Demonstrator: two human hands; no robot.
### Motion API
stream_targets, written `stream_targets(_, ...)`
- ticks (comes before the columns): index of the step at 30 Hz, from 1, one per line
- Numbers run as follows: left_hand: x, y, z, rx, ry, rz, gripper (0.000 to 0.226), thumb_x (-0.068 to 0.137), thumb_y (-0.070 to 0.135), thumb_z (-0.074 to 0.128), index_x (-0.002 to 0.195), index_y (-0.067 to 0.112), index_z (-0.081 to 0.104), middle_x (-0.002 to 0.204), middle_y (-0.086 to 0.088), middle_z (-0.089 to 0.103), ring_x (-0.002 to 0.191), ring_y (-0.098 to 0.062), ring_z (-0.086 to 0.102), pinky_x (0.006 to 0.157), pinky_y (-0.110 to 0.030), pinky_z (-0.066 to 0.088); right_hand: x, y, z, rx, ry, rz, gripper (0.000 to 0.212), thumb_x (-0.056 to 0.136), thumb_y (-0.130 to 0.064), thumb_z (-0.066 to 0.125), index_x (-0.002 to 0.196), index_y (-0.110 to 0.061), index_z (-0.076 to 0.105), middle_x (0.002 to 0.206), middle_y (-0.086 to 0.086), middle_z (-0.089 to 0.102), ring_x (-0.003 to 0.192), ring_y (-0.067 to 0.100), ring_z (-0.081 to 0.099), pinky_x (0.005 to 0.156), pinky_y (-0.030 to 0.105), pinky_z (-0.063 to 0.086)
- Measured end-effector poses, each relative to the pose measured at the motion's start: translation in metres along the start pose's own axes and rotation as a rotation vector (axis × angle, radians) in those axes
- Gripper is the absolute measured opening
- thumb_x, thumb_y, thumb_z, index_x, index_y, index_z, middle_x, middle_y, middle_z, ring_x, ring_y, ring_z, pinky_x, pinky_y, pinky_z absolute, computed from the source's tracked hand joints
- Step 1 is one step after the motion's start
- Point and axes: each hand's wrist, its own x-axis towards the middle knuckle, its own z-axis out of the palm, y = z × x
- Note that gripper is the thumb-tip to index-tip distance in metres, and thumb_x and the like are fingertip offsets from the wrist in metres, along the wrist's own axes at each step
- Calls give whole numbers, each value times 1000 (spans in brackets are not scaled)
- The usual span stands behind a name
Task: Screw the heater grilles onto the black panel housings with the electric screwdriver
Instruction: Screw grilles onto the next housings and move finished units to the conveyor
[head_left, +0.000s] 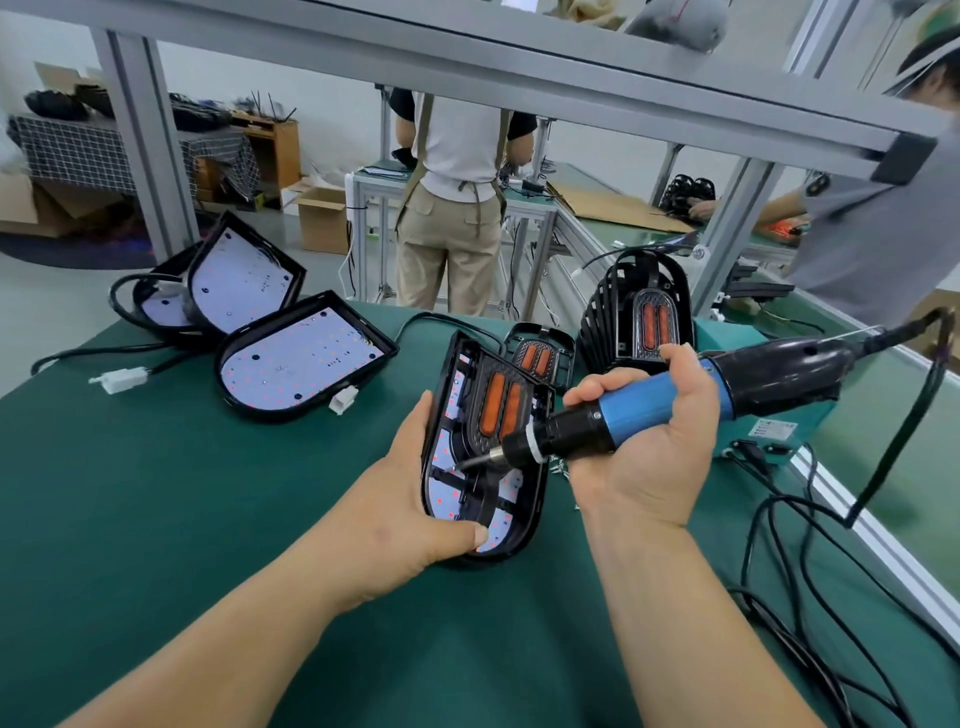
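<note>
While the bit sits down inside the tilted housing, these hold:
Right hand (649, 415): fingers wrapped closed around the blue barrel of the electric screwdriver (670, 405).
Left hand (415, 499): clasped on the near-left edge of the held panel housing (530, 525), thumb on its near rim.
Bit direction: points left and slightly down from the right hand, tip at the grille (498, 410) foot, apparently on a screw point.
Housing axis: long axis runs near to far, propped on its right edge.
Nearer hand: left holds; right drives.
Counts: three housings far left without grilles; one grilled unit just behind; a stack far right, number unclear.
</note>
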Motion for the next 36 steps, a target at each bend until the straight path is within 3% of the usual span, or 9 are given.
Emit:
stream_targets(3,0,0,0,3,3,14,115,64,27,77,149,52,4,118,45,56,110,15,57,82,-4,44,-1,1,1,0,2,5,37,80,-29,61,107,-13,42,54,3,52,46,23,54,57,32,48)
stream_targets(8,0,1,1,12,11,-6,122,62,30,76,154,48,-3,113,47,56,106,16,57,79,-2,43,-2,2,2,10,1,3,35,80,-28,61,106,-13,43,54,3,53,47,23,54,58,33,47)
stream_targets(13,3,0,-1,0,5,-23,124,61,33,77,154,48,-5,115,43,59,105,13,60,83,-8,45,-3,2,6,-2,-20,11,37,80,-28,62,108,-12,43,54,3,53,47,22,53,55,33,48)
stream_targets(16,6,-2,-2,-33,-7,-14,124,57,34,76,153,50,0,119,33,63,108,5,63,94,-23,50,-3,4,8,-21,-26,7,41,80,-29,62,110,-10,41,54,4,52,48,23,52,55,33,48)
stream_targets(20,12,-5,-5,-70,-42,-12,103,61,24,77,144,55,23,120,13,69,110,-16,67,96,-42,55,-3,10,14,-67,-39,-47,25,83,-25,60,98,-9,46,51,3,52,44,21,52,52,30,48)
stream_targets(22,15,-7,-6,-126,-77,-35,83,65,17,76,128,57,40,115,6,71,104,-21,69,83,-40,59,-4,14,18,-75,-26,-57,18,83,-23,60,92,-13,48,51,5,50,43,21,51,51,29,47)
stream_targets(25,18,-12,-8,-223,-98,-101,72,67,12,76,120,52,49,111,3,72,99,-17,71,70,-33,58,-3,19,21,-95,-19,-35,16,82,-23,61,89,-16,49,51,5,49,42,22,50,50,29,46)
stream_targets(32,22,-15,-8,-248,-89,-120,71,64,13,77,124,40,49,112,-5,70,109,-34,66,76,-45,61,6,25,31,-158,-14,0,19,83,-21,66,90,-16,50,55,7,43,45,23,47,50,32,45)
stream_targets(36,22,-15,-8,-231,-73,-125,70,62,16,78,122,37,50,109,-7,70,105,-35,67,79,-49,61,6,24,30,-140,-5,20,15,85,-20,66,85,-18,51,54,5,44,45,21,47,49,31,45)
